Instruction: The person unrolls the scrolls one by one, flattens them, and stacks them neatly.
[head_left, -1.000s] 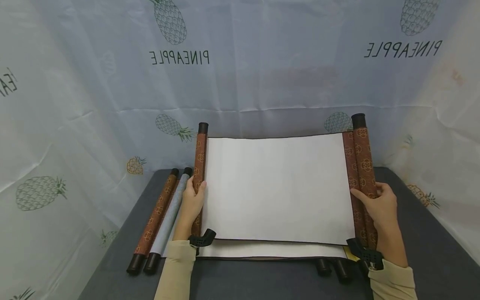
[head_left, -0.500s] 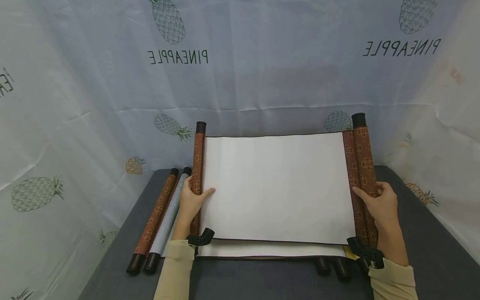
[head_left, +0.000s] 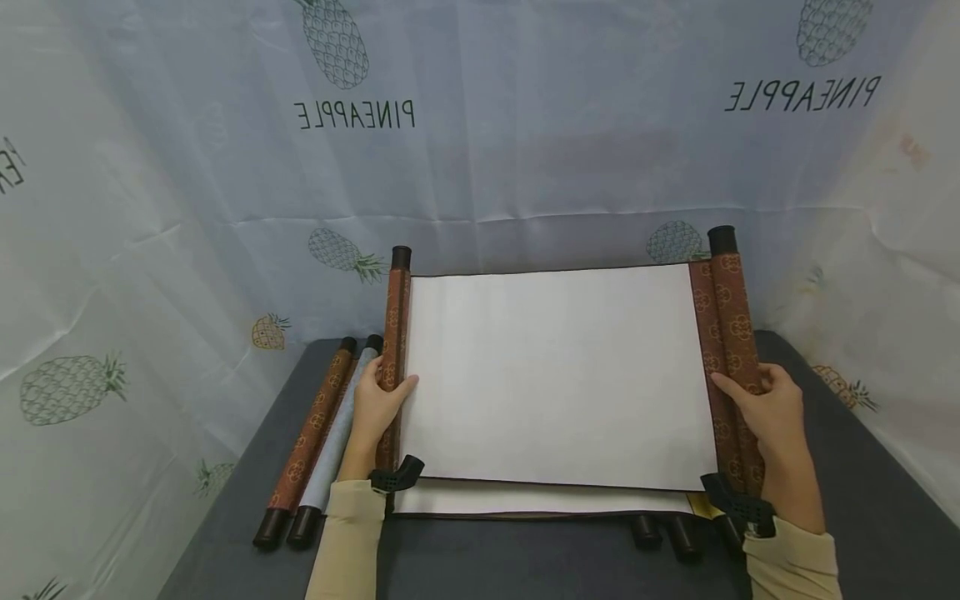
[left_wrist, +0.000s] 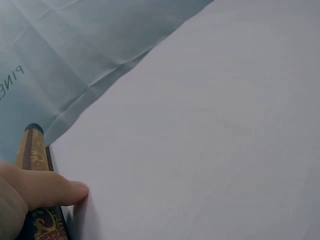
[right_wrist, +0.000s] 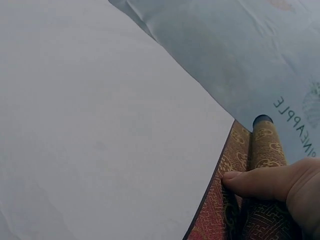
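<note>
A partly unrolled hanging scroll (head_left: 555, 375) with blank white paper is held up between both hands, raised above the table. My left hand (head_left: 377, 404) grips its left brown patterned roll (head_left: 393, 325), the thumb lying over onto the paper's edge in the left wrist view. On the other side my right hand (head_left: 772, 408) grips the thicker right roll (head_left: 733, 317). In the right wrist view the right thumb (right_wrist: 255, 182) presses on the brocade strip (right_wrist: 227, 165) beside that roll. The other fingers are mostly hidden behind the rolls.
Left of the scroll, a brown patterned scroll (head_left: 311, 442) and a pale blue one (head_left: 341, 433) lie on the dark grey table (head_left: 555, 567). Beneath the held scroll lies another white sheet (head_left: 540, 497), with several black roller ends (head_left: 684, 537) at its right. A pineapple-print curtain (head_left: 525, 125) hangs behind.
The left thumb lifted away from the roll and then came partly back towards it. Lately the right hand and its roll have shifted slightly right, while the left hand moved slightly left.
</note>
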